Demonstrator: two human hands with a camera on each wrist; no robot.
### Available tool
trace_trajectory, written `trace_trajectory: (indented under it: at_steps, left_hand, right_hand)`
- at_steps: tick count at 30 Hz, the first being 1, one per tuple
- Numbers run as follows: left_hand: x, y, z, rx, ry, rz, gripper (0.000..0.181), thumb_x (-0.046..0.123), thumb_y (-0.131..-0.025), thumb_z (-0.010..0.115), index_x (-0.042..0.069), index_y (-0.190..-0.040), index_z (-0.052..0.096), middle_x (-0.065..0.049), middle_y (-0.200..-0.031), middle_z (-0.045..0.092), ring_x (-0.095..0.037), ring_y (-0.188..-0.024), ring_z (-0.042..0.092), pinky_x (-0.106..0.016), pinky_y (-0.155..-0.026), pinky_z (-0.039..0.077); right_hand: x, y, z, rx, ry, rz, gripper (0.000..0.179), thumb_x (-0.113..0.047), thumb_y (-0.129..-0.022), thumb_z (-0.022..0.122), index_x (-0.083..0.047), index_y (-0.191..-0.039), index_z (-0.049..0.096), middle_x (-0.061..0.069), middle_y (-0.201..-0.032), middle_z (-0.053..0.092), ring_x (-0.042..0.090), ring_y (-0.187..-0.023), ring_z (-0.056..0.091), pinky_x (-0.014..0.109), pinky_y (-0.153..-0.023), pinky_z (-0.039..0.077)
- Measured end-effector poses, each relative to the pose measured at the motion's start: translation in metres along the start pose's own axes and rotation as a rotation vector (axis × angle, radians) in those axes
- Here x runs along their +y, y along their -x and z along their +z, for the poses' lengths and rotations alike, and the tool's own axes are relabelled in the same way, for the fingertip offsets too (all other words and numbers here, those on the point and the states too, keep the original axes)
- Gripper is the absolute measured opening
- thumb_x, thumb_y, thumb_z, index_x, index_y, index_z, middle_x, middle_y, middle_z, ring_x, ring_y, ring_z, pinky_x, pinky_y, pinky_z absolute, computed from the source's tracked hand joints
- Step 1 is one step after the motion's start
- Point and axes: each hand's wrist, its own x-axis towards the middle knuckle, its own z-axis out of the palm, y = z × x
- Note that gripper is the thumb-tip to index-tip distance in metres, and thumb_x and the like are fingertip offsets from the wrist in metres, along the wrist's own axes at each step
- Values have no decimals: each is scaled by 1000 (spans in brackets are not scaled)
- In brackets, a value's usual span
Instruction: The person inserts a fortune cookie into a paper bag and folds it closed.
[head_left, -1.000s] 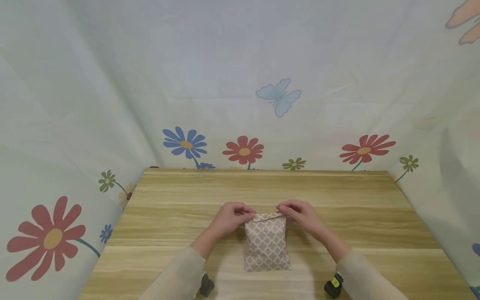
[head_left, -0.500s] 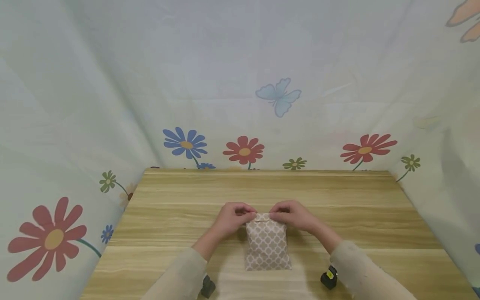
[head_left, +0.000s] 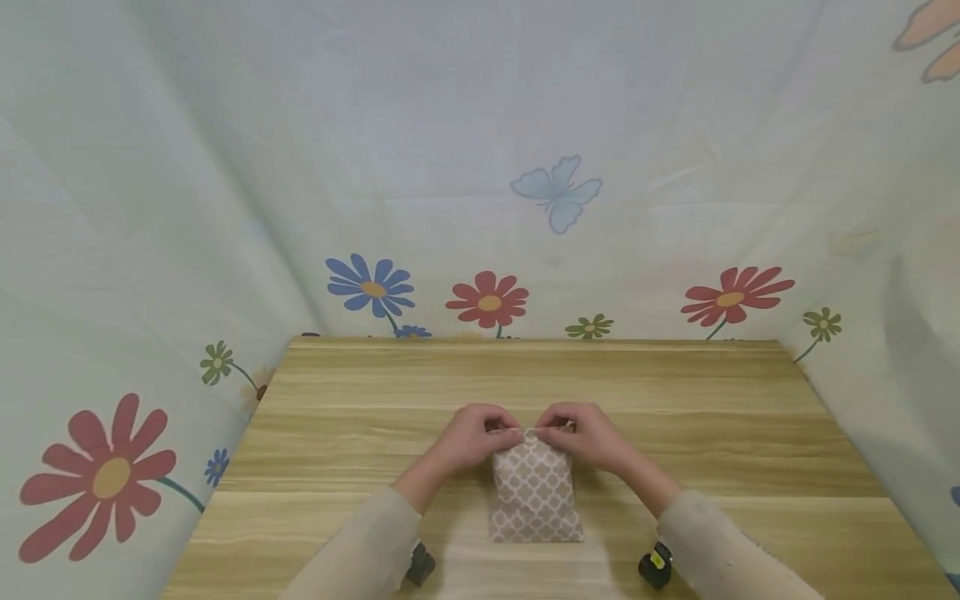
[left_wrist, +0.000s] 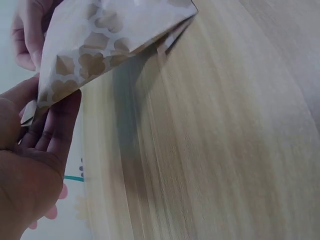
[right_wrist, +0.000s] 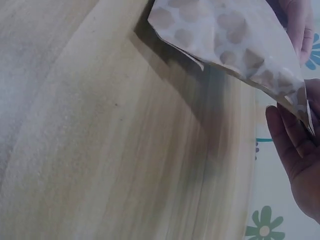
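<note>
A paper bag [head_left: 534, 496] with a beige and white lattice pattern sits near the middle of the wooden table, its top edge folded over. My left hand [head_left: 471, 437] pinches the left part of that edge between thumb and fingers, and my right hand [head_left: 588, 435] pinches the right part. Only a small gap separates the two thumbs. From the left wrist view, the bag [left_wrist: 107, 37] is seen side-on, with the left hand's fingers [left_wrist: 62, 127] behind its top. In the right wrist view the right hand [right_wrist: 302, 165] grips the bag's upper corner. The bag's contents are hidden.
The wooden table [head_left: 337, 379] reaches back to a pale cloth backdrop [head_left: 450, 167] printed with flowers and butterflies. A dark wrist device hangs under each sleeve, the left device [head_left: 421, 566] and the right device [head_left: 656, 567], both low over the table.
My right hand has slid left along the bag's top edge from its right corner. The left hand has shifted slightly right, bringing the hands closer together. The bag has stayed in place.
</note>
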Motion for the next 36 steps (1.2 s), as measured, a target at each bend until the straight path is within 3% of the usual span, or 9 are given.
trace_trajectory:
  at_steps: [11,19,26,32,36]
  left_hand:
    - [-1,-1,3,24,-3,59,8,23,-101,76,20,-96,82,11,-100,77,-11,-101,70,-41,-99,59]
    - [-1,0,1,56,1,38,7,25,-100,78,22,-95,82,11,-97,77,-10,-100,70,-40,-99,59]
    - [-3,1,2,66,25,29,6,23,-100,78,21,-95,82,10,-98,77,-11,-101,70,-40,-101,59]
    - [-4,2,0,48,31,35,6,24,-100,78,20,-95,81,9,-100,77,-13,-104,71,-42,-103,58]
    - [-6,4,-5,6,2,31,5,24,-99,79,20,-98,82,10,-101,77,-11,-100,69,-38,-98,59]
  right_hand:
    - [-8,-4,-1,-57,88,-72,4,-18,-102,74,-16,-102,78,-8,-96,75,7,-89,67,27,-79,58]
    - [-3,2,-5,-55,43,4,4,-21,-102,75,-19,-99,77,-10,-93,73,8,-85,66,27,-76,57]
    - [0,5,-2,-49,7,-40,7,-20,-104,73,-18,-98,76,-9,-94,74,7,-88,69,27,-81,60]
    - [6,14,-3,-8,-9,-58,8,-13,-102,74,-13,-95,78,-4,-90,76,7,-83,68,27,-78,60]
    - [8,17,-3,-9,-4,-54,10,-17,-102,73,-14,-94,79,-5,-88,75,6,-81,67,26,-75,59]
